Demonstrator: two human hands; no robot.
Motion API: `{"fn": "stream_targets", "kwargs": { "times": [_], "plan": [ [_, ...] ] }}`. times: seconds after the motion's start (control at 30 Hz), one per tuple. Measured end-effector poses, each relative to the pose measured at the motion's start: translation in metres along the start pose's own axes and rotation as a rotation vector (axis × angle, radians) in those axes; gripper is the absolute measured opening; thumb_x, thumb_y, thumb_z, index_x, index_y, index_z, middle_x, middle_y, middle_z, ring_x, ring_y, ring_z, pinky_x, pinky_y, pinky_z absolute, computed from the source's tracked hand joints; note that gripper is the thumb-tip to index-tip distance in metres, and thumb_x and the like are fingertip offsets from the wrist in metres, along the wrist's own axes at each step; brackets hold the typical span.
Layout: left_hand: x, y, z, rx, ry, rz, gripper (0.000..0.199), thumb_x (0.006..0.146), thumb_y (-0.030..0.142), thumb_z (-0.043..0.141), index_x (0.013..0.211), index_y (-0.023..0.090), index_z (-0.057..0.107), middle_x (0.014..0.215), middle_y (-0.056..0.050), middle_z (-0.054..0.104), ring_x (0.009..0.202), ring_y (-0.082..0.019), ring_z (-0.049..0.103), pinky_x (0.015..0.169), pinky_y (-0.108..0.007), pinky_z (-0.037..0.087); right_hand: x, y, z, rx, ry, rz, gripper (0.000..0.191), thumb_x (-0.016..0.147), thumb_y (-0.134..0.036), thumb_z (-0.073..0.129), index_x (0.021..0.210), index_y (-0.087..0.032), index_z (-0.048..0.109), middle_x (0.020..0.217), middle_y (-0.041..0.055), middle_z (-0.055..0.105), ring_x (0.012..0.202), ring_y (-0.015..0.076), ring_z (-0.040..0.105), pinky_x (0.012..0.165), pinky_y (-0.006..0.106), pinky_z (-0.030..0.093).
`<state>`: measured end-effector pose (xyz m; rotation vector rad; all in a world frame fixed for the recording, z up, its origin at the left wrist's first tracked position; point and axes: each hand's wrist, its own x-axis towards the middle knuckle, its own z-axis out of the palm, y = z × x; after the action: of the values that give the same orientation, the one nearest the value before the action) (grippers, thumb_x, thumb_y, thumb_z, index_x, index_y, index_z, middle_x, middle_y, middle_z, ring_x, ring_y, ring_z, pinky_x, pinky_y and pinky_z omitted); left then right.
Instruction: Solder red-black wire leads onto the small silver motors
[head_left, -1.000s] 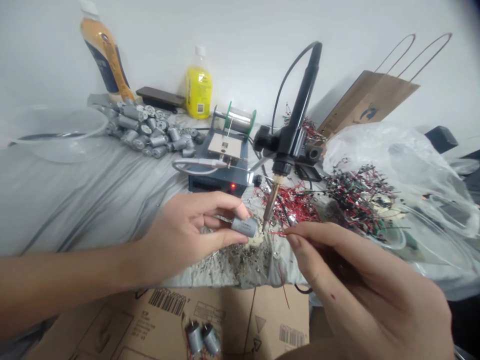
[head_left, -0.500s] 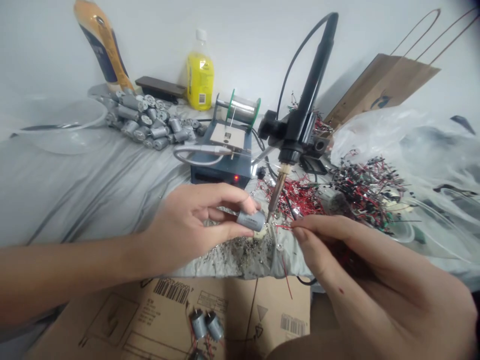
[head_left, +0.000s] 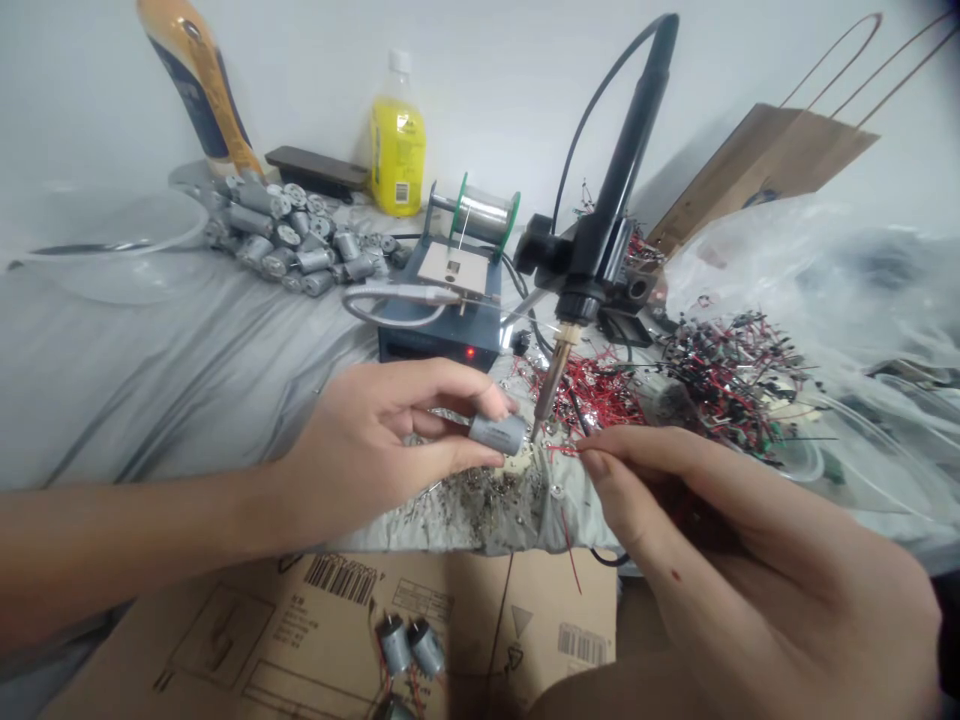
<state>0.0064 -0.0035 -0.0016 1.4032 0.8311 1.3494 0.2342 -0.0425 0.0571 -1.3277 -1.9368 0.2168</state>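
Barcoded cardboard [head_left: 480, 610] lies below motor [head_left: 499, 434] in left hand [head_left: 367, 450].

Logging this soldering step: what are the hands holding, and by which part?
The left hand grips a DC motor by its metal can; the right hand pinches a thin red wire near its end.

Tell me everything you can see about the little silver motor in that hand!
The little silver motor is a short, smooth, metal-looking cylinder. It lies on its side, pinched between the thumb and fingers of the left hand. Its right end sits right by the tip of the soldering iron, but I cannot tell whether they touch.
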Motion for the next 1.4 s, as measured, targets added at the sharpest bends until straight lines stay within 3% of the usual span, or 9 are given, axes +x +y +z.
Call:
{"fn": "stream_targets", "kwargs": {
  "times": [0.23,0.57,1.0,1.2,1.4],
  "plan": [
    [0.000,0.000,-0.001,-0.005,-0.003,-0.004,0.025,0.081,0.012,0.098,0.096,0.029,0.087,0.107,0.005,0.086,0.100,-0.019,0.085,0.092,-0.019,0.074,0.002,0.013,0.003,0.070,0.012,-0.070,0.012,0.098,-0.024,0.074,0.095,-0.033,0.080,0.081,-0.0082,0.084,0.058,0.0127,0.073,0.057,0.021,0.059],
    [-0.002,-0.002,-0.001,0.032,0.016,0.010,0.022,0.080,0.018,0.100,0.095,0.028,0.087,0.108,0.001,0.086,0.100,-0.025,0.084,0.094,-0.033,0.078,0.003,0.007,0.004,0.029,0.032,-0.050,0.012,0.101,-0.030,0.073,0.092,-0.032,0.080,0.075,-0.0034,0.083,0.054,0.0174,0.071,0.054,0.029,0.061],
    [0.000,-0.001,-0.002,0.048,0.009,0.012,0.023,0.080,0.017,0.100,0.095,0.027,0.086,0.106,0.002,0.086,0.100,-0.023,0.084,0.094,-0.027,0.077,0.005,0.010,0.004,0.081,0.003,-0.074,0.010,0.099,-0.026,0.075,0.093,-0.032,0.080,0.079,-0.0065,0.084,0.056,0.0132,0.072,0.055,0.023,0.058],
    [0.000,0.002,-0.001,0.032,0.008,-0.008,0.022,0.081,0.018,0.100,0.094,0.026,0.085,0.106,0.001,0.086,0.101,-0.024,0.085,0.093,-0.029,0.077,0.004,0.004,0.001,-0.010,-0.019,-0.027,0.013,0.102,-0.030,0.072,0.092,-0.031,0.080,0.082,-0.0026,0.085,0.061,0.0164,0.075,0.056,0.027,0.060],
    [0.000,0.001,0.000,0.021,0.015,-0.019,0.023,0.080,0.016,0.100,0.094,0.028,0.086,0.105,0.002,0.086,0.100,-0.024,0.086,0.094,-0.029,0.077,0.004,0.001,0.001,-0.026,-0.023,-0.008,0.011,0.102,-0.028,0.073,0.095,-0.032,0.081,0.082,-0.0058,0.085,0.062,0.0153,0.075,0.060,0.026,0.060]
  ]
}}
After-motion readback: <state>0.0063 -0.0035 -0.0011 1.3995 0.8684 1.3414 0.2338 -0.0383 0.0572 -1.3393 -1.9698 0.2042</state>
